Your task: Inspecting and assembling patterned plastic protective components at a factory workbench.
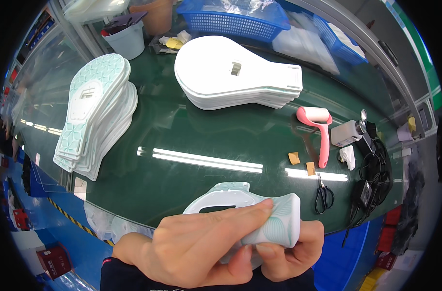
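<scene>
Close to my body I hold a white plastic shell (277,225) with a pale green line pattern and a cut-out opening. My left hand (192,245) lies across it from the left, its fingers closed over the upper side and thumb tucked below. From the right, my right hand (298,247) grips the blunt end, thumb underneath and fingers curled behind. Part of the shell is hidden by my hands. Farther off, a stack of white paddle-shaped plastic panels (211,65) lies with its plain side up. At the left stands another leaning stack of green-patterned panels (92,104).
On the green tabletop (206,136), to the right, lie a pink lint roller (323,143), black-handled scissors (323,199), a pump bottle (344,133), crumpled tissue (347,157) and black cables (378,169). Blue baskets (235,24) and a pale bucket (126,41) line the back.
</scene>
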